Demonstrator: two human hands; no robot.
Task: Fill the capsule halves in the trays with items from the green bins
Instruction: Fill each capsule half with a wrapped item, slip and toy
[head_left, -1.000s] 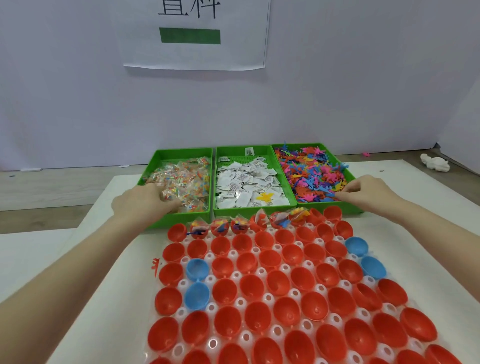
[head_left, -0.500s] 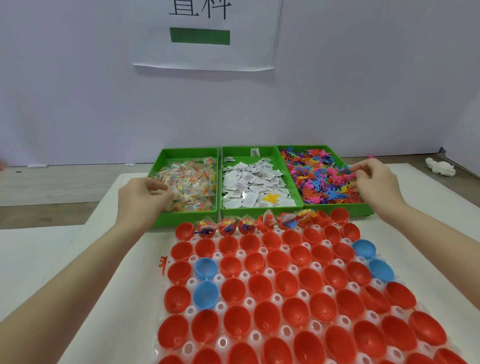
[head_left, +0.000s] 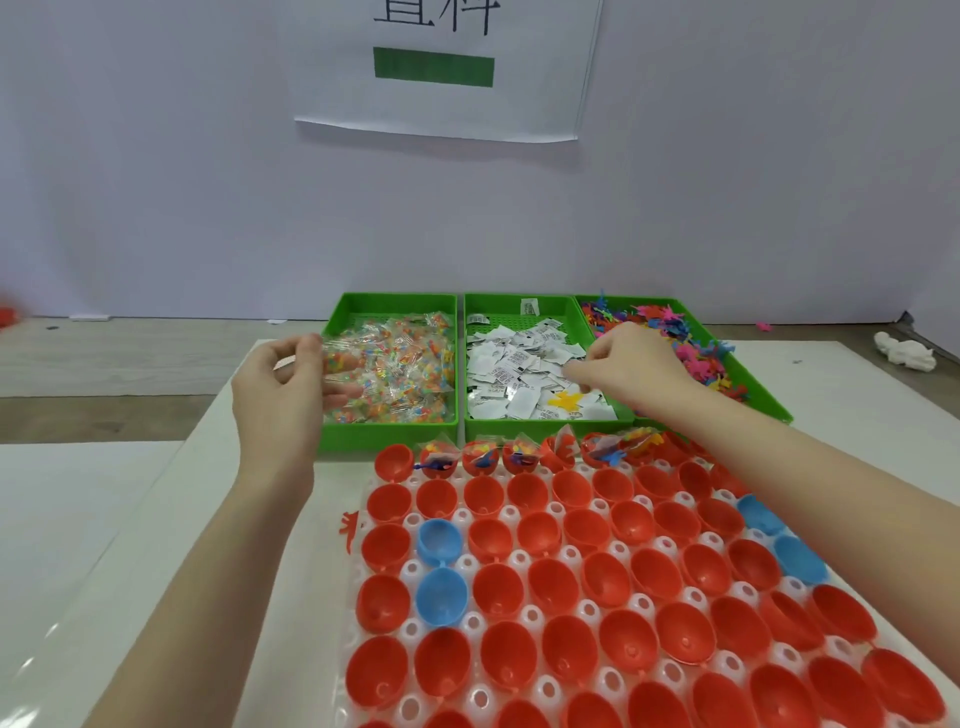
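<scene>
White worktop is carrying three green plastic bins (head_left: 395, 439), the right hand (head_left: 631, 364) pinching among white paper packets (head_left: 524, 364) directly beyond the tray of red capsule halves (head_left: 571, 571), the left hand's (head_left: 280, 384) curled grip hovering beside the clear bead-filled sachets (head_left: 400, 364), whether holding one I cannot tell.

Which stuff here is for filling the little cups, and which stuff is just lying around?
For the job:
- left bin of clear candy packets
- middle bin of white packets
- right bin of colourful plastic figures
- tray of red and blue capsule halves
- left hand, right hand

Just lying about:
- white figurine
- paper sign on the wall
- red thing at the far left edge
</scene>
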